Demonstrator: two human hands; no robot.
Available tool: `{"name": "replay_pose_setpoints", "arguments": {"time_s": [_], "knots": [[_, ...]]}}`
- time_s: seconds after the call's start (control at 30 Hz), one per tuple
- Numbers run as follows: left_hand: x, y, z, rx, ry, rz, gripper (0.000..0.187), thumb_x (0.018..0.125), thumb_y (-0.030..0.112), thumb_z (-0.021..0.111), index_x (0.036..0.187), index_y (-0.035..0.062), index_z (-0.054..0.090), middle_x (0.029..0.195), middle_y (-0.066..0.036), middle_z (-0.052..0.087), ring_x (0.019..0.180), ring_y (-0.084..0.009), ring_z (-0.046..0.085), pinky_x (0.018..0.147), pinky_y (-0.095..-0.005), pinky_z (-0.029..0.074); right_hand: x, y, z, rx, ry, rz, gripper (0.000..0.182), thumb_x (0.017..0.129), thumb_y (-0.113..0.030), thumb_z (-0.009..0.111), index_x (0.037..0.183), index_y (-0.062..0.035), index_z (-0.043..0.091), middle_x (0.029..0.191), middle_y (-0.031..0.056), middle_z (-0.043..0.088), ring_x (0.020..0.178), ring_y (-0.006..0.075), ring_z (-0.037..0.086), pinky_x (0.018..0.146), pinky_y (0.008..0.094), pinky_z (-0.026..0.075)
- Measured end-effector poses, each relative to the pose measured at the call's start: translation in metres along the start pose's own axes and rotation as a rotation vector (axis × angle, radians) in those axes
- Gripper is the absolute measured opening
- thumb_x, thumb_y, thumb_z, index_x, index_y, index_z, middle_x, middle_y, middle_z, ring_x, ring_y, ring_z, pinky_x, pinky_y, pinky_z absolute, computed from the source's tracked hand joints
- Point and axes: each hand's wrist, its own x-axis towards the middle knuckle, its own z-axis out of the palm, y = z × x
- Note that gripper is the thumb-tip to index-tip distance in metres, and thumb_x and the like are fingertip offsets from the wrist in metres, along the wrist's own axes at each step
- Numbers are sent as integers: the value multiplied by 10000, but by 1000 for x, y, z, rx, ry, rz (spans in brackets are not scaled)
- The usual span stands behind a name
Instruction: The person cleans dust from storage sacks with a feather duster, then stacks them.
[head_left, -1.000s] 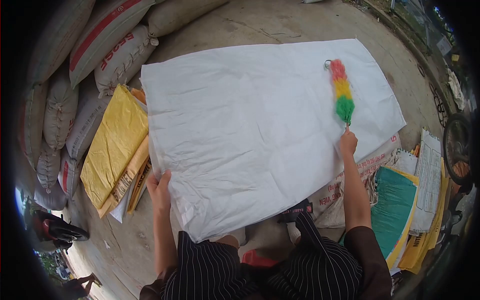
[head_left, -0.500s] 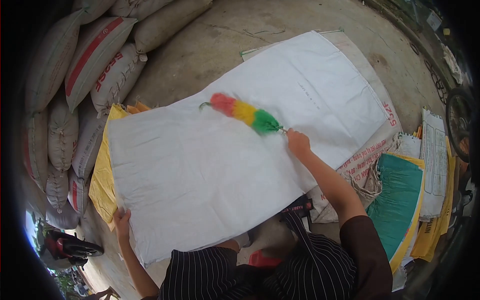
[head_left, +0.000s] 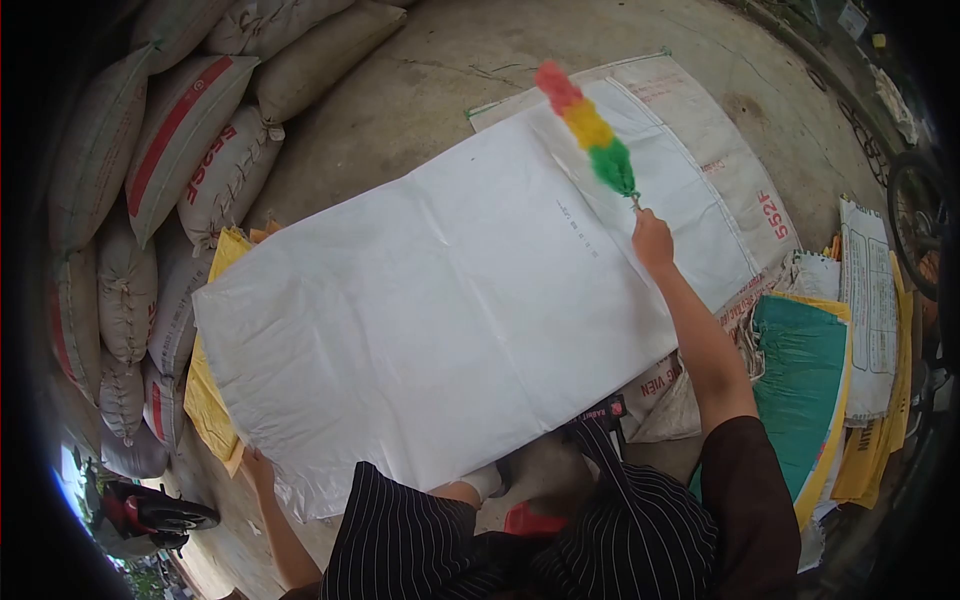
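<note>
In my right hand [head_left: 654, 240] is the thin handle of a fluffy duster [head_left: 590, 130], striped red, yellow and green. Its head points up and away from me, over the far edge of a large white sack [head_left: 420, 300] lying flat. Printed lettering runs across part of this sack. My left hand [head_left: 258, 470] is closed at the sack's near left corner, next to a yellow sack [head_left: 208, 392] that sticks out from below. Some of the left fingers are hidden. More white sacking [head_left: 690, 180] shows beyond the top sack's right edge.
Filled sacks [head_left: 185, 130] are piled at the left. To the right lie a green sack [head_left: 795, 385] and other flat sacks [head_left: 868, 310]. A bicycle wheel [head_left: 915, 225] stands at the far right, a motorbike [head_left: 150, 510] at lower left. Concrete floor [head_left: 450, 60] extends behind.
The top white sack has shifted left and toward me, baring white sacking at the right. My right hand has swung the duster up and to the right; my left hand has lowered slightly.
</note>
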Motion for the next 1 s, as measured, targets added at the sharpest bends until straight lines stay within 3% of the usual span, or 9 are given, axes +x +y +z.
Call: {"name": "replay_pose_setpoints", "arguments": {"time_s": [0.13,0.23,0.4,0.43,0.6,0.67,0.77,0.8,1.0], "knots": [[-18,19,-2,18,-54,4,198,774,88,543,887,-75,546,789,-249,576,752,-385,568,655,-435,427,-55,-83,41,-84,-444,-528,133,853,-184,462,845,-53,483,677,127,589,641,302,595,557,428,462],[-33,19,-6,73,-77,19,199,762,114,548,813,-77,543,714,-237,562,687,-381,556,621,-436,418,-39,-45,52,-160,-381,-538,167,863,-218,462,834,-54,475,663,130,584,621,307,597,545,431,469],[-49,1,6,31,-295,-110,207,741,144,548,766,-61,550,644,-209,548,626,-324,557,601,-409,421,41,61,-11,-101,-84,502,266,889,-225,391,936,-38,575,915,186,609,871,347,597,718,440,486],[-51,-7,13,-9,-364,-161,249,750,162,553,840,-70,554,709,-212,567,673,-302,566,632,-391,432,54,94,-16,-71,-64,556,299,892,-233,387,954,-25,593,964,191,600,911,351,583,742,439,478],[-79,-45,76,-494,-251,-445,472,773,246,583,1047,-130,500,952,-252,578,858,-290,573,740,-355,449,-12,104,-81,-79,9,122,310,901,-245,376,763,-13,528,691,227,571,685,420,557,604,487,433],[-87,-33,83,-546,-309,-371,579,788,298,590,1075,-186,452,1034,-287,543,920,-329,555,781,-356,444,-87,76,-89,64,-199,-143,242,891,-219,400,755,-26,456,595,214,515,616,416,525,537,493,387],[-85,-30,91,-457,-293,-374,572,793,293,585,1071,-189,452,1031,-290,543,919,-331,555,783,-359,444,-178,24,-88,-203,-774,-474,177,844,-211,441,782,-53,490,664,146,578,624,351,586,579,444,461],[-83,-31,93,-412,-277,-391,569,795,291,583,1069,-190,452,1030,-291,543,919,-332,555,784,-360,444,-195,21,-78,-93,-733,-668,188,813,-231,502,740,-61,469,613,147,558,560,347,561,525,461,435],[-87,-49,97,-251,-230,-429,555,805,282,573,1061,-194,453,1022,-298,544,917,-336,557,788,-368,444,-127,113,-51,-275,-384,-182,224,849,-260,451,805,-44,489,691,167,591,659,358,591,595,460,460]]}}
